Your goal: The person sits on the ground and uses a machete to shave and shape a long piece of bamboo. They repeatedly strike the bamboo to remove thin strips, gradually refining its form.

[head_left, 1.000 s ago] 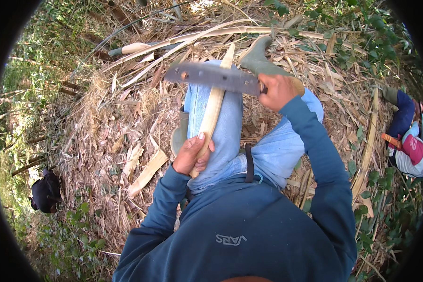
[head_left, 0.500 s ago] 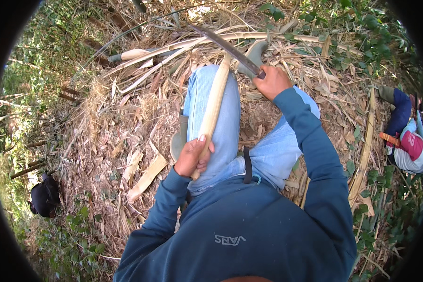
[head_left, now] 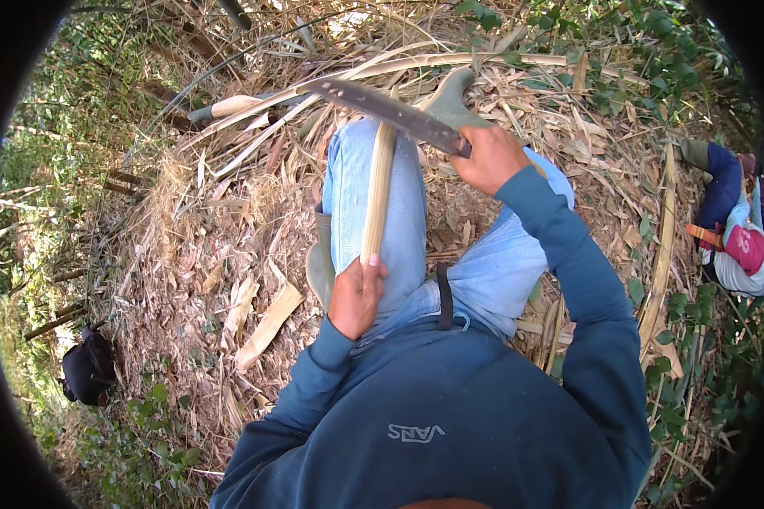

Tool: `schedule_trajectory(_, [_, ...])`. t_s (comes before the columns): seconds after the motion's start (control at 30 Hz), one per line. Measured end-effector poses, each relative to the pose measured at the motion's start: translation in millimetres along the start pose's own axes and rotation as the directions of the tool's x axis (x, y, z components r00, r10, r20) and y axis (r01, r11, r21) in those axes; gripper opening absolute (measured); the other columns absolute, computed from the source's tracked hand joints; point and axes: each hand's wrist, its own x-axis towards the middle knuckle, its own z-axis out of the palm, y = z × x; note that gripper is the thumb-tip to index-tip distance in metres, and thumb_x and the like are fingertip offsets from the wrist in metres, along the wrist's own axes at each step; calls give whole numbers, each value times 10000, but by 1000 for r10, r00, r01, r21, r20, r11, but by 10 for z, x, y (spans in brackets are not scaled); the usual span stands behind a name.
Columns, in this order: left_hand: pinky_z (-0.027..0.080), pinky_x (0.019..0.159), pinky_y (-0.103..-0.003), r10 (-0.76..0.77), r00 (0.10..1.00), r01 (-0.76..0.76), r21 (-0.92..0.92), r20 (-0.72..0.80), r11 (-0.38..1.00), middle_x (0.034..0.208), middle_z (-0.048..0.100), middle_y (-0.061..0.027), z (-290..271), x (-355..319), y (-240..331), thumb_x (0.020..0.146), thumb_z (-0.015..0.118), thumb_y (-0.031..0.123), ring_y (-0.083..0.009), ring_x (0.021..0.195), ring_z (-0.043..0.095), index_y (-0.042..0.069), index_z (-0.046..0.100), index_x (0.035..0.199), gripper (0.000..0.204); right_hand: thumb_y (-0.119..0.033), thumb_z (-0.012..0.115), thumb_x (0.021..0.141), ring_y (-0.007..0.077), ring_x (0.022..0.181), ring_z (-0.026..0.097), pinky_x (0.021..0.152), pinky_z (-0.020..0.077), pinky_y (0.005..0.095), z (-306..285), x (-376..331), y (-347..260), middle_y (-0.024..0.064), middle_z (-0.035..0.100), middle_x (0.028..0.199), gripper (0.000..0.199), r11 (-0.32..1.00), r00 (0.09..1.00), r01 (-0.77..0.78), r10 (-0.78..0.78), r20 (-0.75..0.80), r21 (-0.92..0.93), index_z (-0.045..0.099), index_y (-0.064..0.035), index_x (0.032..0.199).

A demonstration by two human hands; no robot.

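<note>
My left hand is closed round the near end of a pale bamboo strip, thumb on top. The strip lies lengthwise over my left thigh, in light blue jeans. In my right hand, above the other knee, is the handle of a machete. Its broad dark blade points to the far left and passes over the strip's far end, hiding part of it. Whether blade and strip touch, I cannot tell.
Two split pieces lie on the shaving-strewn ground at my left. Long bamboo strips cross the far side, and another long strip lies at right. A person is at the far right; a black bag-like object is at left.
The machete has swung to the left and turned its flat side into view, now crossing the bamboo strip. My left hand has shifted slightly right, and the strip stands more upright in view.
</note>
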Motion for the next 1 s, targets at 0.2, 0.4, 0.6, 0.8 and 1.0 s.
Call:
schedule_trajectory(0.2, [482,580,-451,178,980,-145,296,-85,944,656,635,-188,102,-49,240,1037,460,237,-368,603,646,-19,581,891,319,-214,654,723,447,713,630,701,491,542,-124,-182,-65,245,636,702,211,996,993,48,-39,115,-77,671,-27,818])
schedule_trajectory(0.4, [417,511,-359,271,954,-214,346,-125,914,557,522,-87,138,-48,132,1051,444,259,-196,488,522,-4,570,883,336,-230,655,725,438,741,648,730,518,527,-83,-127,-248,240,650,720,219,985,998,49,-42,43,-168,682,-30,809])
schedule_trajectory(0.6, [495,637,-511,217,972,-177,336,-86,925,746,661,-248,126,-117,264,1016,485,192,-459,700,645,-52,572,926,275,-252,644,754,430,769,662,751,530,514,-176,-67,-154,250,663,748,243,990,998,28,-21,52,-137,699,-32,842])
schedule_trajectory(0.8, [487,650,-517,186,979,-151,301,-90,941,734,647,-262,90,-110,221,1015,483,186,-462,707,641,-35,581,934,254,-236,630,769,441,740,647,744,508,526,-222,-55,-193,264,642,716,222,993,999,0,6,54,-116,686,-27,817])
schedule_trajectory(1.0, [483,653,-508,153,986,-129,280,-68,951,737,639,-271,105,-86,298,1023,463,207,-476,724,635,-38,590,927,292,-283,636,788,425,821,671,815,527,495,-219,88,-89,245,685,812,276,978,988,-139,148,51,-158,718,-36,878])
